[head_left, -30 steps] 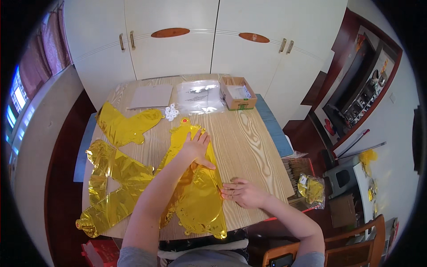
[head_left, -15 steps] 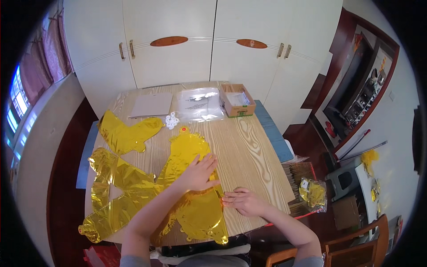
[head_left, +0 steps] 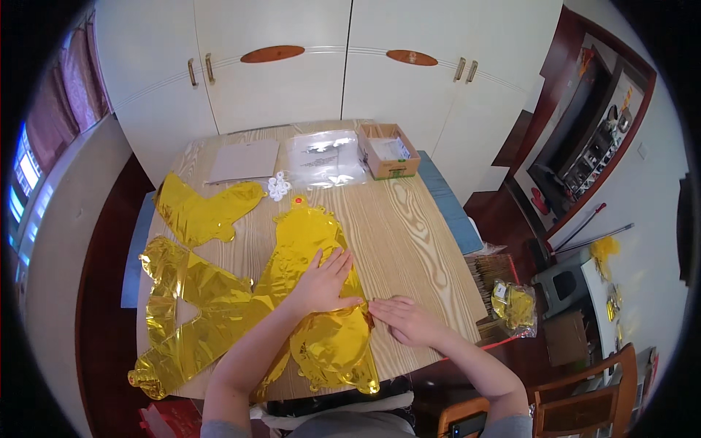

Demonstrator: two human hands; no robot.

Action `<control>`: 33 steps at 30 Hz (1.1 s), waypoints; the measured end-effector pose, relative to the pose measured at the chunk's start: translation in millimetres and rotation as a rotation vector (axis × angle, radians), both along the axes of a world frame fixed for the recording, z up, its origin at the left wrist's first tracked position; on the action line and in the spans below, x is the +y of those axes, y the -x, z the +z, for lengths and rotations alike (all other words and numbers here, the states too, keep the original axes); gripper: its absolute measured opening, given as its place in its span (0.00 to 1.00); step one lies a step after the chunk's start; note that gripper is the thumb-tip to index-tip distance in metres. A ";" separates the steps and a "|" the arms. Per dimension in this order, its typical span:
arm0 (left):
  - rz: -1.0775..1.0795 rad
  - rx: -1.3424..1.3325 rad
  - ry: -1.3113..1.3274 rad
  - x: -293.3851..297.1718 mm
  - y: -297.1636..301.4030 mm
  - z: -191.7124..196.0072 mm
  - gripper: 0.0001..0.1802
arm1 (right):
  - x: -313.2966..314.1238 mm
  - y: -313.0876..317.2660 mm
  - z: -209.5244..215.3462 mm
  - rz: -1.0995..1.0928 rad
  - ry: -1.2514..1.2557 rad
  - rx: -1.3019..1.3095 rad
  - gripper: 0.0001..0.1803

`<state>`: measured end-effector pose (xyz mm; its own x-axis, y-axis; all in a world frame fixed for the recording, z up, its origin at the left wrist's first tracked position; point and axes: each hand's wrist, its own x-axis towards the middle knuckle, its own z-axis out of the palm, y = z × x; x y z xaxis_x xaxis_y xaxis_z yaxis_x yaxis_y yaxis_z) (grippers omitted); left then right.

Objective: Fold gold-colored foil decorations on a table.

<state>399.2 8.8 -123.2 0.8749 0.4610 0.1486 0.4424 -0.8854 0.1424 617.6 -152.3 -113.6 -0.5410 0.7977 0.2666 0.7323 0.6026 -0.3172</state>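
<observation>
A flat, deflated gold foil balloon (head_left: 307, 237) with a scalloped edge and a red spot at its far end lies lengthwise on the table. My left hand (head_left: 326, 283) rests palm down on its middle, fingers spread. At the balloon's right edge, the outstretched fingers of my right hand (head_left: 405, 319) touch the foil and the tabletop. To the left spreads a larger crinkled gold foil balloon (head_left: 219, 306), which meets the first one partly under my left forearm. A smaller gold foil piece (head_left: 204, 212) lies beyond it.
The wooden table (head_left: 431, 270) also bears small white rings (head_left: 278, 186), a grey board (head_left: 244, 162), a clear plastic bag (head_left: 325, 157) and an open cardboard box (head_left: 388, 152) along its far side. A wooden chair (head_left: 591, 401) stands at the lower right.
My right hand's fingers have straightened out along the balloon's edge and the hand lies flatter. My left hand stays on the foil. The view has shifted slightly.
</observation>
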 end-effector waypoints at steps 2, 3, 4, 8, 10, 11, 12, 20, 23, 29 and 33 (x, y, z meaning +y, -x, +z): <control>-0.005 -0.002 0.016 -0.7 0.1 1.7 0.55 | -0.2 -0.1 0.0 -0.001 -0.002 -0.009 0.33; -0.006 -0.003 0.023 -0.7 0.2 2.5 0.55 | 0.0 0.1 0.8 0.004 -0.001 -0.017 0.32; -0.011 -0.004 0.023 -0.3 0.5 2.9 0.55 | 0.1 0.3 1.2 0.008 0.000 -0.025 0.32; -0.028 -0.011 0.020 1.0 2.2 3.4 0.55 | 1.0 -0.1 -0.5 0.014 -0.010 -0.079 0.32; -0.030 -0.017 0.012 1.2 3.2 3.5 0.55 | 1.1 0.9 2.0 0.015 0.000 -0.081 0.31; -0.029 -0.021 0.007 0.8 3.6 3.0 0.55 | 1.2 0.7 2.3 0.034 -0.005 -0.095 0.30; -0.028 -0.025 0.001 0.6 4.0 2.5 0.55 | 1.6 0.5 2.3 0.053 -0.009 -0.110 0.29; -0.038 0.014 -0.019 -1.1 2.8 5.0 0.62 | 2.1 0.5 -0.9 0.079 -0.046 -0.102 0.27; -0.047 0.021 -0.016 0.7 4.8 3.3 0.67 | 3.1 1.1 -0.3 0.082 -0.054 -0.084 0.26; -0.036 0.083 -0.078 2.5 6.5 2.8 0.69 | 2.0 3.2 3.2 0.040 -0.038 -0.084 0.26; -0.026 0.110 -0.082 -0.7 7.0 1.1 0.70 | 2.6 2.7 2.4 0.043 -0.032 -0.099 0.27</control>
<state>392.2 8.1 -122.0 0.8995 0.4280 0.0875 0.4279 -0.9036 0.0212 614.9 -149.8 -111.1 -0.5994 0.7653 0.2346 0.7325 0.6426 -0.2247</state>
